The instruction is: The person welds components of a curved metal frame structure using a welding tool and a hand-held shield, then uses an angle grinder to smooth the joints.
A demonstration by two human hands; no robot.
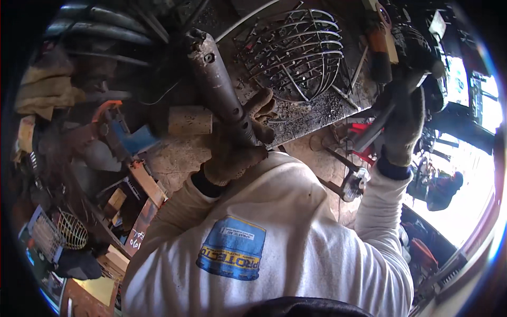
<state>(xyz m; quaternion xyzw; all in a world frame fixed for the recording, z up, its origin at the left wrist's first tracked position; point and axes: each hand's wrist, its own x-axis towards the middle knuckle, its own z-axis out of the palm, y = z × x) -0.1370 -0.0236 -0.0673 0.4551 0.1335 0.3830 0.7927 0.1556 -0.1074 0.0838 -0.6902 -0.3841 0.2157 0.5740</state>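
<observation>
My left hand [232, 164], in a worn brown work glove, is wrapped round the lower end of a dark metal tube [214, 79]. Round holes run along the tube's side, and its upper end looks rough and battered. The tube leans up and away to the left, its lower end close to my body. Out to the right, my gloved right hand [405, 127] is closed on a grey metal bar [376, 129]. This bar slants from beside the wrist up to the right; the glove and shadow hide how its far end is shaped.
A dark workbench [322, 119] scattered with metal bits carries a cage of curved metal rods [298, 53]. A wooden block [190, 120] lies left of the tube. An orange clamp-like tool [108, 108] stands further left. Another person [443, 190] is in the bright opening at right.
</observation>
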